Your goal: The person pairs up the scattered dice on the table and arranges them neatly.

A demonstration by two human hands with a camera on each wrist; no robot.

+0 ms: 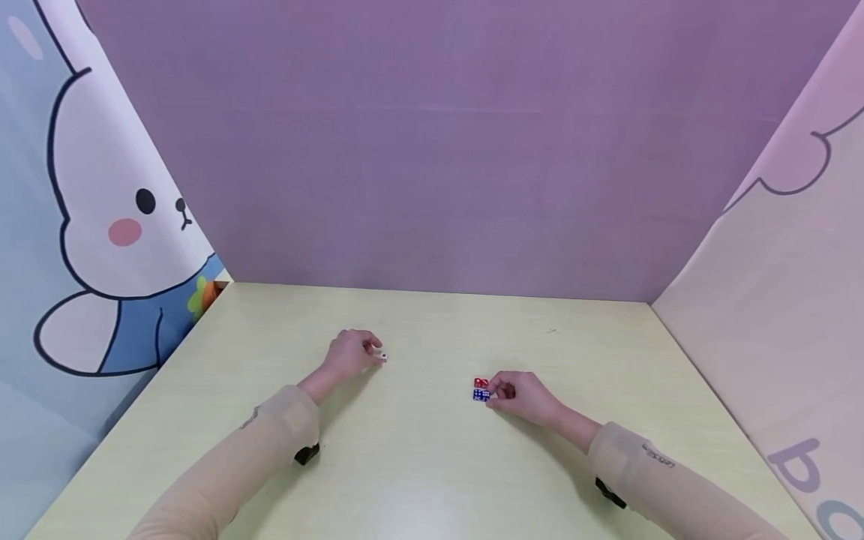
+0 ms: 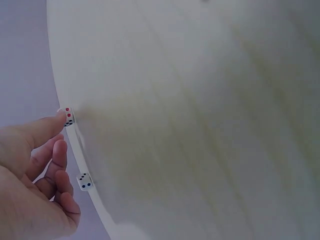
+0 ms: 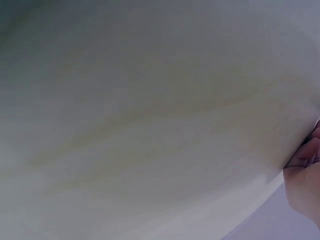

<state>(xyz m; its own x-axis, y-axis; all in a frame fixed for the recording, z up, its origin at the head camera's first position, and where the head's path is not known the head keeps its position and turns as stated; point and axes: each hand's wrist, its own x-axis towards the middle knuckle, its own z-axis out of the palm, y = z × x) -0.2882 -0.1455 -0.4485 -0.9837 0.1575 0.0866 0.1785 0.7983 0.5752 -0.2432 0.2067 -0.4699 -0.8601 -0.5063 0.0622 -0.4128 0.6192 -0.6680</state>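
Observation:
In the head view my left hand (image 1: 351, 354) is at the far middle-left of the table, thumb and index finger at a small white die (image 1: 384, 357). The left wrist view shows the thumb tip of that hand (image 2: 40, 175) on a white die (image 2: 69, 116) with red and dark dots. A second white die (image 2: 85, 181) sits apart, beyond the curled fingers. Right of centre, my right hand (image 1: 526, 397) pinches at a blue dice block (image 1: 481, 394) with white dots. Red dice (image 1: 481, 382) lie right behind the blue. The right wrist view catches only curled fingers (image 3: 307, 160).
The pale wooden tabletop (image 1: 405, 465) meets a purple panel (image 1: 432, 150) at the back. A rabbit-print panel (image 1: 135, 187) stands on the left and a pale printed panel (image 1: 790, 300) on the right.

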